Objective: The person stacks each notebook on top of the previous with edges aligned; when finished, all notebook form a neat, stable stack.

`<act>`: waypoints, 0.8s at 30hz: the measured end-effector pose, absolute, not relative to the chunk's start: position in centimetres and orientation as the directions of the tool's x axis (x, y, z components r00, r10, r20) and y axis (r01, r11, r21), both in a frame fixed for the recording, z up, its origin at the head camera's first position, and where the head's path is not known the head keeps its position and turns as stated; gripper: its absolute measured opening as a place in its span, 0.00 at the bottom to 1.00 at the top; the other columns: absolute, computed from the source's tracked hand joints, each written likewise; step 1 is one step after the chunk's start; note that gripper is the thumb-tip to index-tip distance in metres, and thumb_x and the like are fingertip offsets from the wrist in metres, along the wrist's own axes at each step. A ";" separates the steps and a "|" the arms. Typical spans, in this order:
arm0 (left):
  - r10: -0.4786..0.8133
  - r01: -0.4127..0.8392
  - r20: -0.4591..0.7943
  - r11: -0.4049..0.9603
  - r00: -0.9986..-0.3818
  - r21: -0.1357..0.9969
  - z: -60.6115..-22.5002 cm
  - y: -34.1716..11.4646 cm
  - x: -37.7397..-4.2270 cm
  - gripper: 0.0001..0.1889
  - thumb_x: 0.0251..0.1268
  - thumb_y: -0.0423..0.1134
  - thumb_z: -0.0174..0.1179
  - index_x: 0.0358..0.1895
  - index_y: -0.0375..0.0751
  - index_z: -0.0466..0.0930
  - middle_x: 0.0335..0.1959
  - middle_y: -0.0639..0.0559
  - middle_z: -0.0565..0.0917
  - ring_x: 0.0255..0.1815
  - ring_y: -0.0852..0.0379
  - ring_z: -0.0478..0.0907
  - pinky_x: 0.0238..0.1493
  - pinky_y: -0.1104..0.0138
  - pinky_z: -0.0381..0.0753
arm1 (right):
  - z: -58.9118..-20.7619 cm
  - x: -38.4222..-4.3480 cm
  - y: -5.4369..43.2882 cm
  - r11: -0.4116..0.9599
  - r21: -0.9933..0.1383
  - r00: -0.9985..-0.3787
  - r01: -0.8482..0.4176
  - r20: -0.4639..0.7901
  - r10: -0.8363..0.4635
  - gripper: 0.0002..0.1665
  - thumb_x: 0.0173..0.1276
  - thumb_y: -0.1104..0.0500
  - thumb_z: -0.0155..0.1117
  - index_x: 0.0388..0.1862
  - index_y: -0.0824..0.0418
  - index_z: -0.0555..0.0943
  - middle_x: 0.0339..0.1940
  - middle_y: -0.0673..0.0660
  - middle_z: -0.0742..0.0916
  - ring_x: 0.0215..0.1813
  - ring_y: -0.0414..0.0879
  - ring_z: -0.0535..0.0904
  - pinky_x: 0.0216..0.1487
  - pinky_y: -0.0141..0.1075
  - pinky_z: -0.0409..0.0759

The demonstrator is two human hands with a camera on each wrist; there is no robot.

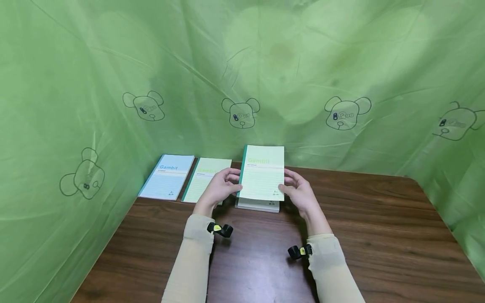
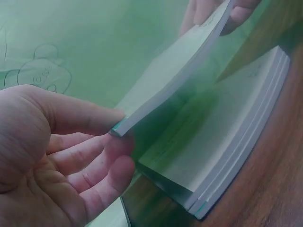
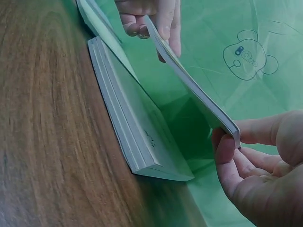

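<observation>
Both hands hold one pale green notebook (image 1: 262, 176) with a darker green spine, raised above a short stack of notebooks (image 1: 257, 205). My left hand (image 1: 221, 187) pinches its left edge at the spine, thumb on the cover and fingers beneath. At the opposite edge, my right hand (image 1: 301, 194) pinches it between thumb and fingers. In the left wrist view a gap shows between the held notebook (image 2: 175, 71) and the stack (image 2: 222, 127) under it. The right wrist view shows the held notebook (image 3: 194, 87) tilted over the stack (image 3: 123, 113).
Left of the stack, another green notebook (image 1: 201, 179) lies flat, partly behind my left hand. Beside it, farther left, is a blue notebook (image 1: 166, 176). All rest on a dark wooden table (image 1: 379, 235), with green cloth (image 1: 288, 75) hanging behind and at the sides.
</observation>
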State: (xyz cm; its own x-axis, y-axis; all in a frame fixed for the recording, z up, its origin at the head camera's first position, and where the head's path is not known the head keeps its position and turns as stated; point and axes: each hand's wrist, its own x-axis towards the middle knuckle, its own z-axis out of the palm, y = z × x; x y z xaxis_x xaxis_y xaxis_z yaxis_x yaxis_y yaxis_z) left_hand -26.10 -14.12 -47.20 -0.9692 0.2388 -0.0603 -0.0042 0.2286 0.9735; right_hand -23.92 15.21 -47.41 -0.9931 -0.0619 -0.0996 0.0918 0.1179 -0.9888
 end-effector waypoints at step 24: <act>0.245 -0.075 -0.155 0.308 -0.957 0.948 -48.5 -14.6 -26.1 0.26 0.72 0.28 0.70 0.71 0.33 0.77 0.55 0.40 0.88 0.40 0.49 0.86 0.44 0.55 0.89 | -49.4 -23.8 14.4 0.130 -0.979 -0.983 0.157 -0.168 -0.071 0.39 0.79 0.66 0.67 0.85 0.66 0.67 0.71 0.71 0.79 0.52 0.45 0.83 0.58 0.35 0.83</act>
